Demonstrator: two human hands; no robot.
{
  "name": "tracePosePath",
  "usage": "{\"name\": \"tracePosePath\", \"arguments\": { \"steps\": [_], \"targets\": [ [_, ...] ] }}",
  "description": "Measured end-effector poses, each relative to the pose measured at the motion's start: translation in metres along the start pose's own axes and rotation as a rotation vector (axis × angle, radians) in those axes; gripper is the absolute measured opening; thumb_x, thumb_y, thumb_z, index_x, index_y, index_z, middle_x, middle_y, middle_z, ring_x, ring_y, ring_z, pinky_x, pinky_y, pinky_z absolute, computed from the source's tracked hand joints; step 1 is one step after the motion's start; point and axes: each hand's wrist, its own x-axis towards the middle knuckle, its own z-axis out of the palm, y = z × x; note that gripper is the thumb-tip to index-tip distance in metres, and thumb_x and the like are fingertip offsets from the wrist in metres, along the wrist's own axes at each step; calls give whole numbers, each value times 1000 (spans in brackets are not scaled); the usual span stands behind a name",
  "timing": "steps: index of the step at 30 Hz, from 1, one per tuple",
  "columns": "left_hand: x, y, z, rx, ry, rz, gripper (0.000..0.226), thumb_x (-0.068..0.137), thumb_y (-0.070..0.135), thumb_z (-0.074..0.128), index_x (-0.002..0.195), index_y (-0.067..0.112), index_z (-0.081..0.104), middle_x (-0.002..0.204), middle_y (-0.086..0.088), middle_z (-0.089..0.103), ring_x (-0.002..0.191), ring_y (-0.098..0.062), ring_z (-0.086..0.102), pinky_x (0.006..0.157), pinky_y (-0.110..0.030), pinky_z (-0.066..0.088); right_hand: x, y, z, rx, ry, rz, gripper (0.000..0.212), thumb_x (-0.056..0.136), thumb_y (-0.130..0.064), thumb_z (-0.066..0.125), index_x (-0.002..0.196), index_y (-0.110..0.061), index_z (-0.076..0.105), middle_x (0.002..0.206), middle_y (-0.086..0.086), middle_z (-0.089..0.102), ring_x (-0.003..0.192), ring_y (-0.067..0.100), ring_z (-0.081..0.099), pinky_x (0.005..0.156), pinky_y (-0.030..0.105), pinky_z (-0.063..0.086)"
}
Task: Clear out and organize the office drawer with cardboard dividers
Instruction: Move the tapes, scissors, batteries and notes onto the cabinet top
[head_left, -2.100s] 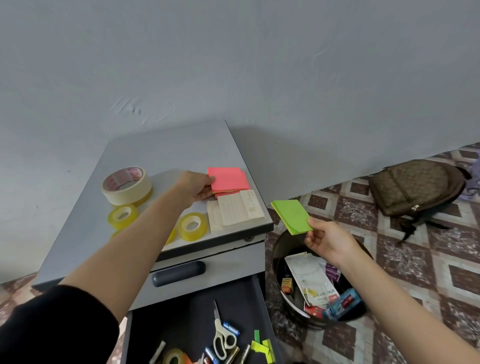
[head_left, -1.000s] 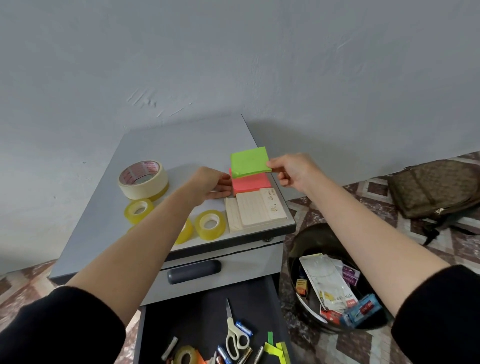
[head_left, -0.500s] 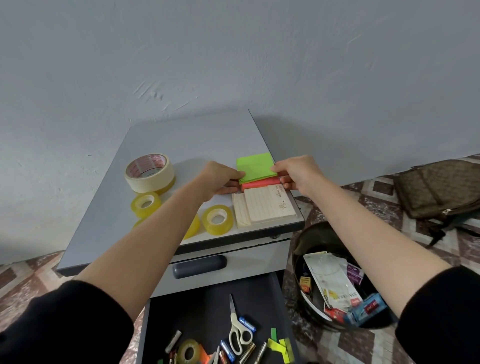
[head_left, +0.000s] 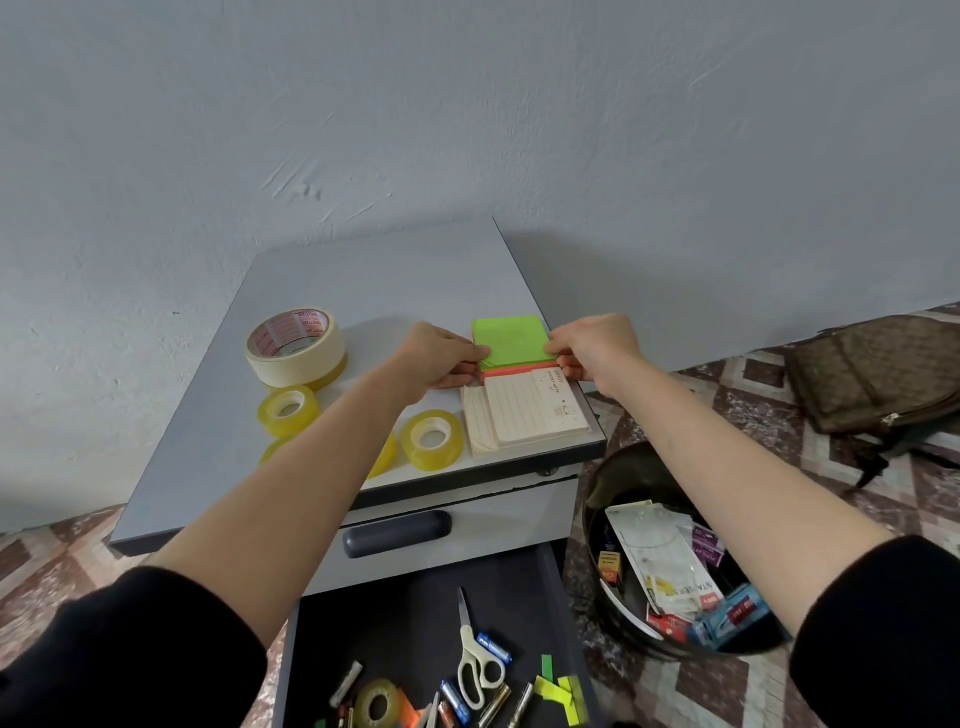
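Observation:
A green sticky-note pad (head_left: 511, 340) lies on top of a pink pad (head_left: 511, 368) near the right edge of the grey cabinet top (head_left: 363, 275). My left hand (head_left: 436, 356) pinches the stack's left side and my right hand (head_left: 592, 345) its right side. A cream lined notepad (head_left: 530, 415) sits just in front of the stack. Below, the open dark drawer (head_left: 415, 623) holds scissors (head_left: 475, 665), batteries, a tape roll (head_left: 376, 704) and small neon flags (head_left: 558, 693).
A masking-tape roll (head_left: 296, 345) and clear tape rolls (head_left: 288, 410) (head_left: 431, 439) lie on the cabinet's left half. A black bin (head_left: 675, 561) with packaging stands on the tiled floor to the right. A brown bag (head_left: 878, 374) lies further right.
My right hand carried the green pad from over the bin to the cabinet and set it on the pink pad. Both hands now hold the stack's sides.

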Motion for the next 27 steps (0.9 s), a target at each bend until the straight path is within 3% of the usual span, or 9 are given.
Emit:
{"name": "tracePosePath", "arguments": {
  "steps": [6, 9, 12, 17, 23, 27],
  "targets": [
    [1, 2, 4, 63, 44, -3, 12, 86, 12, 66, 79, 10, 56, 76, -6, 62, 63, -12, 62, 56, -19, 54, 1, 1, 1, -38, -14, -28, 16, 78, 8, 66, 92, 0, 67, 64, 9, 59, 45, 11, 49, 35, 15, 42],
    [3, 2, 4, 98, 61, -1, 12, 85, 13, 68, 82, 4, 60, 72, -7, 65, 58, -12, 63, 59, -19, 55, -3, 3, 0, -63, 8, -38, 5, 78, 3, 69, 82, 0, 66, 65, 10, 60, 45, 12, 49, 39, 16, 42],
    [-1, 1, -1, 104, 110, 39, 12, 84, 13, 69, 85, 1, 64, 63, -4, 65, 53, -10, 62, 63, -20, 55, -11, 4, -6, -64, 53, -96, 17, 80, -4, 69, 66, -5, 60, 61, 7, 57, 45, 13, 47, 41, 20, 40],
    [-38, -6, -20, 80, 222, 192, 5, 87, 12, 65, 89, 7, 63, 75, -2, 60, 61, -8, 57, 61, -13, 50, -51, -5, -19, -37, 72, -201, 22, 86, -1, 60, 66, -10, 59, 63, 3, 56, 51, 12, 48, 46, 20, 41],
    [-120, -28, -33, 25, 224, 273, 11, 88, 8, 62, 78, 12, 61, 70, -1, 61, 57, -9, 54, 46, -8, 45, -120, -6, -24, 11, -51, -225, 17, 86, -1, 59, 71, -9, 59, 64, 4, 54, 48, 12, 44, 39, 17, 36],
    [-168, -61, -37, 22, 171, 266, 15, 88, 8, 62, 74, 14, 60, 67, -1, 61, 49, -2, 54, 48, -10, 46, -170, 14, -20, 24, -157, -191, 15, 87, -2, 59, 73, -8, 57, 64, 5, 52, 47, 11, 42, 38, 16, 34]
  ]
}}
